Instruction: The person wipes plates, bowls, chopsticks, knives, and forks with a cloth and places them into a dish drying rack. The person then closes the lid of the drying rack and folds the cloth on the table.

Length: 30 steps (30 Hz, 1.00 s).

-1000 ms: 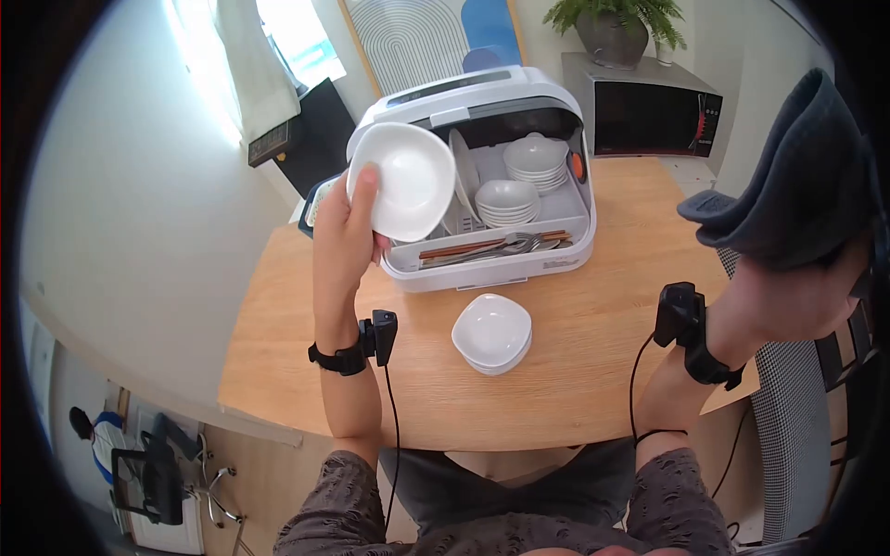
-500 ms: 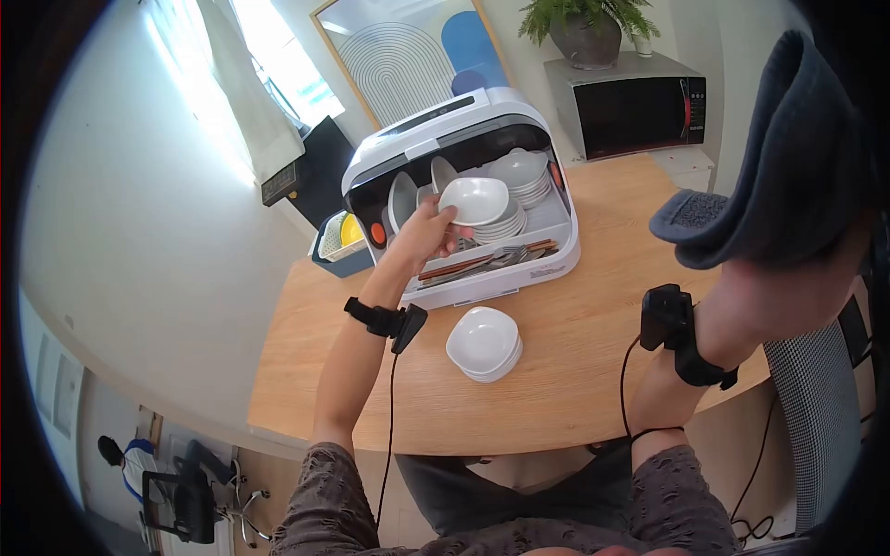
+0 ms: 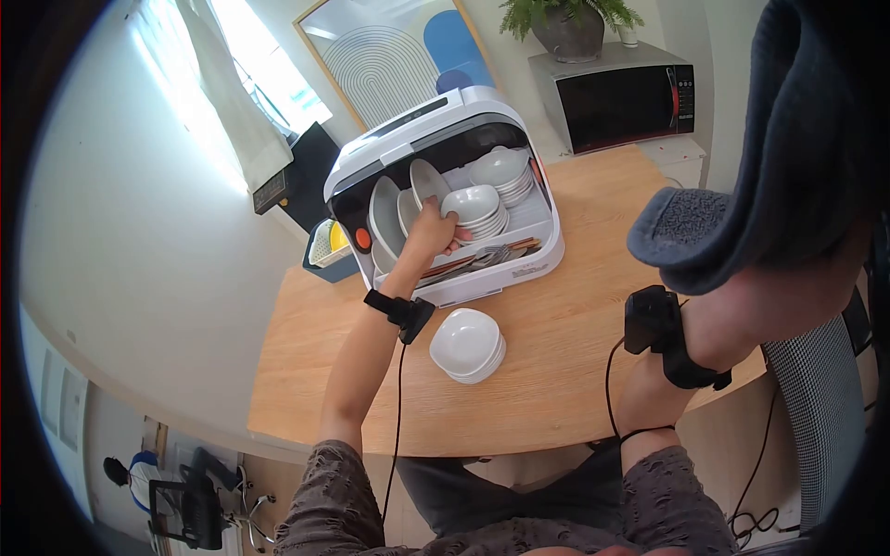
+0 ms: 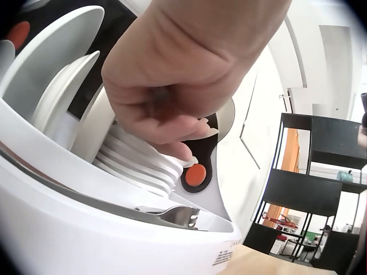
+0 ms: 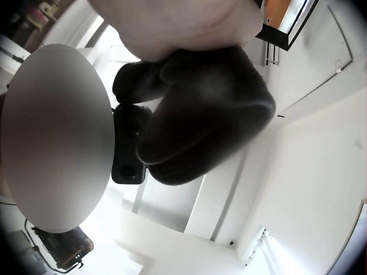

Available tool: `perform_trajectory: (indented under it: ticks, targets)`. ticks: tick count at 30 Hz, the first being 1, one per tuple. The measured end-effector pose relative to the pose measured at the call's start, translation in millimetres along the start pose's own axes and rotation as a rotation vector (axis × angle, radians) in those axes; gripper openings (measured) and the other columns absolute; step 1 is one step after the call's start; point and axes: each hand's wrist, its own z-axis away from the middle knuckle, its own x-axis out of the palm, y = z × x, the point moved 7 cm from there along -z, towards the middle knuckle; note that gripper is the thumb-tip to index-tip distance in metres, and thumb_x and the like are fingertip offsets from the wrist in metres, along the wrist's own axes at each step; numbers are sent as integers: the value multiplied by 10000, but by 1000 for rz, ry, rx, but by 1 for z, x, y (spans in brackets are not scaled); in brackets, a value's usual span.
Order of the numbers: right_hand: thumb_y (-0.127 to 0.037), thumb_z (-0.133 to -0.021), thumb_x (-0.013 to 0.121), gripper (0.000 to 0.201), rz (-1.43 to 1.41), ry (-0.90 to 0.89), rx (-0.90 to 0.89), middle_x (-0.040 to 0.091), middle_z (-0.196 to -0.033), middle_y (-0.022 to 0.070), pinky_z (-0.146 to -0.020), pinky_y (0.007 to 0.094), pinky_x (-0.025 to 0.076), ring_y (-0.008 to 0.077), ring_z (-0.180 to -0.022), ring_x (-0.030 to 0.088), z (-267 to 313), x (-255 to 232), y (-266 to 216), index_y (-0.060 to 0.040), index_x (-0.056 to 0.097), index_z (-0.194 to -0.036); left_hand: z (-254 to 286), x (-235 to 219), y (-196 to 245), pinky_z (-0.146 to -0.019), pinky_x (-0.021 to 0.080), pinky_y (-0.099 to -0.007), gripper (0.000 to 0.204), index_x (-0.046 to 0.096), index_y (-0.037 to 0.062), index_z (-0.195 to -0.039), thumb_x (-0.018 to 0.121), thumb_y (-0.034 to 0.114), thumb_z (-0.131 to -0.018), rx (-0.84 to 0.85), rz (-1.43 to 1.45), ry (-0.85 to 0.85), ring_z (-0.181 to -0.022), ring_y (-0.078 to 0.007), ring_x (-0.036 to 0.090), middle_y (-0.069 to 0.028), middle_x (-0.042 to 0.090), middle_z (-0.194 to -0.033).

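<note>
Tabletop of pale wood fills the middle of the room, rounded at its near edge; at its far side stands a white dish cabinet with its curved lid thrown up, open toward the person seated at the table; beyond it, a black microwave sits against the wall with a potted plant on top, and a framed print of arches and a blue shape leans beside it. Inside the cabinet, plates stand on edge at the left; two stacks of white bowls sit to their right, one at the back and one nearer the front; cutlery and chopsticks lie in the front tray. Dark grey cloth hangs raised high at the right of the head view, bunched in the right hand, whose fingers curl round its upper end, as the right wrist view shows it. On the bare wood just in front of the cabinet rests a second small stack of white bowls, apart from both arms. Reaching into the cabinet, the left hand sits at the nearer stack; its fingers curl over the rim of the top bowl and grip it, that bowl resting on the stack beneath; an orange button shows on the cabinet wall just past the fingertips.
</note>
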Motion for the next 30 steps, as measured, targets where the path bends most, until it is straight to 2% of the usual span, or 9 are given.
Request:
perform_trajectory:
  ticks: [5,8,11,13,14,17,23,26,30]
  targets:
    - [-356,-980,555,524,41,-35,38,642,-1178,200,-807,274,578,250,-974,678,4,8,2,47,532,-1315,57,1,29,-497,491,-282,608,306,-103,-1424,559,219,-975,53,-274,-18,-528,-153,635,-149,713,-755]
    - [-340,-980,555,509,62,-67,57,646,-1173,195,-808,275,576,246,-973,680,10,14,1,51,538,-1306,92,5,36,-562,522,-301,513,490,-32,-1340,614,290,-959,133,-403,-130,-553,-173,664,-122,721,-759]
    - [-324,-980,556,495,83,-116,87,650,-1168,191,-810,277,575,243,-972,681,15,18,4,55,544,-1298,109,14,21,-635,514,-309,439,590,50,-1271,694,283,-914,222,-500,-332,-685,-182,673,-110,712,-808]
    - [-313,-980,556,485,92,-157,103,653,-1164,187,-812,278,574,241,-971,682,23,25,1,58,548,-1293,121,24,18,-791,511,-346,444,635,69,-1211,753,305,-854,551,-652,-437,-886,-250,679,-119,715,-930]
    - [-308,-981,556,480,97,-179,111,654,-1162,186,-812,278,573,240,-970,683,23,29,3,59,550,-1290,119,30,12,-865,485,-376,430,660,65,-1145,782,306,-810,494,-660,-553,-1027,-286,639,-120,702,-1031]
    - [-292,-981,557,465,114,-241,119,659,-1157,181,-814,280,572,236,-969,684,34,44,-2,63,556,-1282,113,35,-5,-805,493,-388,358,677,44,-1065,786,255,-798,483,-630,-582,-963,-293,660,-111,713,-977]
    - [-259,-981,558,436,149,-401,148,667,-1146,171,-818,282,569,229,-967,687,61,93,-6,72,568,-1266,103,23,-5,-687,483,-402,185,695,55,-970,743,166,-829,529,-688,-459,-765,-337,662,-140,696,-792]
    - [-243,-982,558,422,153,-480,186,671,-1141,167,-820,284,567,226,-966,689,69,105,1,76,574,-1257,111,6,11,-687,502,-424,177,704,60,-973,740,164,-834,553,-703,-386,-773,-352,669,-167,688,-780]
    - [-222,-982,559,403,169,-578,227,677,-1133,160,-822,286,565,221,-964,691,38,66,39,81,582,-1247,116,-23,22,-695,518,-451,180,687,53,-1030,693,142,-874,547,-633,-282,-782,-377,671,-194,683,-784]
